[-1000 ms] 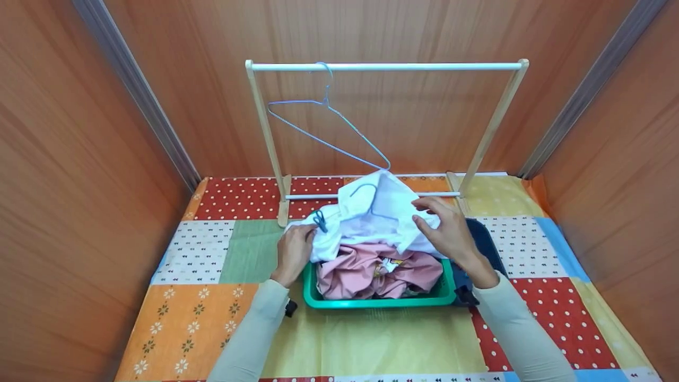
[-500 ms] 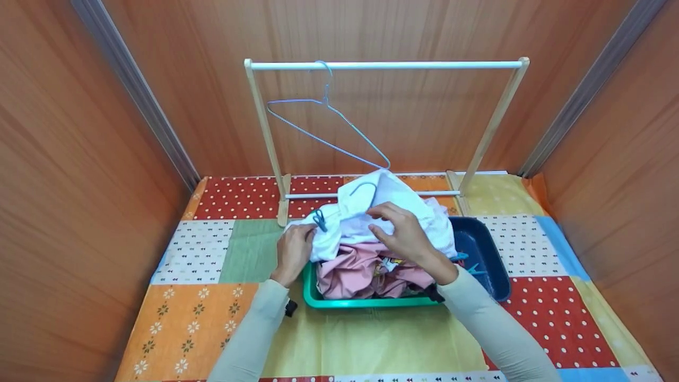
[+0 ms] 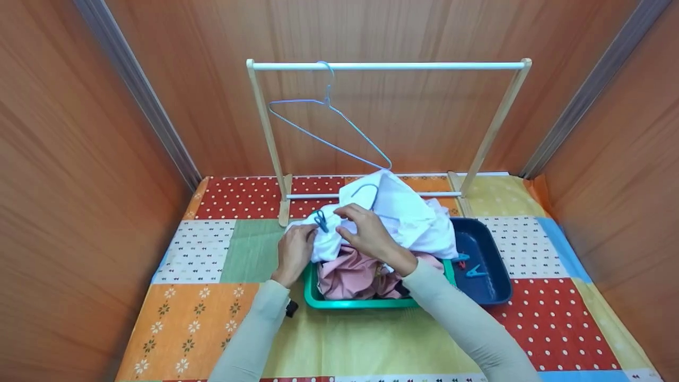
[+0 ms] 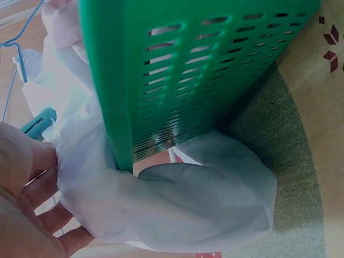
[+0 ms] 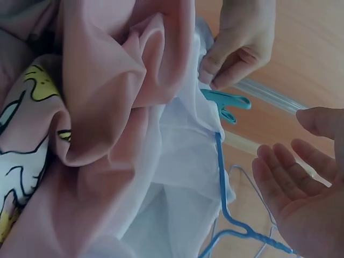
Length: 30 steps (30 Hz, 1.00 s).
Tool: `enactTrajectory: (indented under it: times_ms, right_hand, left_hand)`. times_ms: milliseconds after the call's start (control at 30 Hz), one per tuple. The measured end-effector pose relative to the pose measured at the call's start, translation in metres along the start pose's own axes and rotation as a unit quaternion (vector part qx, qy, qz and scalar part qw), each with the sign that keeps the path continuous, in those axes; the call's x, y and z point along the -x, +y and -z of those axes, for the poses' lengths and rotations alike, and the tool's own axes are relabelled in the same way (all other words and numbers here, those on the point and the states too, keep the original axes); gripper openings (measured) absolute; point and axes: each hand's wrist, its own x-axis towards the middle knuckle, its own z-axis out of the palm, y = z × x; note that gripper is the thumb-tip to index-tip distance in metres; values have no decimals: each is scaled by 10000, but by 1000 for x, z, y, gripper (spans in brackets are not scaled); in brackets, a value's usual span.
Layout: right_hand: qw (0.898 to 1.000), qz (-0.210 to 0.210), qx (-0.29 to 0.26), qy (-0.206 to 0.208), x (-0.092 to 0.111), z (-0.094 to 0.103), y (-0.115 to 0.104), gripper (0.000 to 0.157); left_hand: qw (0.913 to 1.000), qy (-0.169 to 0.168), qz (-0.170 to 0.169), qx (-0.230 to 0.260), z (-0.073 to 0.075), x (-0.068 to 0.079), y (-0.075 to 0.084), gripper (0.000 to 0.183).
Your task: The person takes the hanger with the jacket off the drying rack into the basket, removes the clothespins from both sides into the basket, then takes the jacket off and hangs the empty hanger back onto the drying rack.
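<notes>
A white garment (image 3: 403,201) lies over the back of the green basket (image 3: 366,304), with a blue hanger (image 5: 221,177) inside it. Thumb and fingers of my left hand (image 3: 295,253) pinch its left part. Just beside them a teal clothespin (image 3: 320,220) is clipped to the white cloth, as the right wrist view (image 5: 228,102) also shows. My right hand (image 3: 368,233) hovers right of the clothespin, fingers relaxed and apart from the cloth, holding nothing. In front of the white garment, a pink garment (image 3: 347,273) with a cartoon print sits crumpled in the basket.
Behind the basket stands a rack with a white top bar (image 3: 424,66); an empty blue hanger (image 3: 297,101) hangs on its left half. A navy tray (image 3: 493,289) to the right holds a light blue clothespin (image 3: 476,272) and others. Wooden panels enclose three sides.
My right hand has moved left from the right side of the white garment toward the teal clothespin, uncovering the navy tray. My left hand has stayed in place.
</notes>
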Motion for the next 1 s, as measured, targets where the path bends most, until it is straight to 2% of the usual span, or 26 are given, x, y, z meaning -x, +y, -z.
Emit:
enactTrajectory:
  times_ms: [200,400,533,700,1000]
  right_hand:
    - [9982,-380,305,-358,-18,-15,-3,40]
    - [9919,-798,607,-778,-37,-32,-2,49]
    - [9891,-1013,548,-917,-41,-40,0,49]
    - [9879,-1183,371,-926,-44,-45,1,42]
    - [9873,-1360,239,-787,-46,-48,6,32]
  left_hand:
    - [10000,-55,-12,-64,-2,-1,-2,19]
    - [9999,-7,-48,-87,-1,-2,-1,18]
    - [9999,-8,-8,-169,-1,-1,-1,16]
    - [9997,72,-18,-237,-1,0,-1,14]
    - [9989,293,-271,-240,-3,2,-1,13]
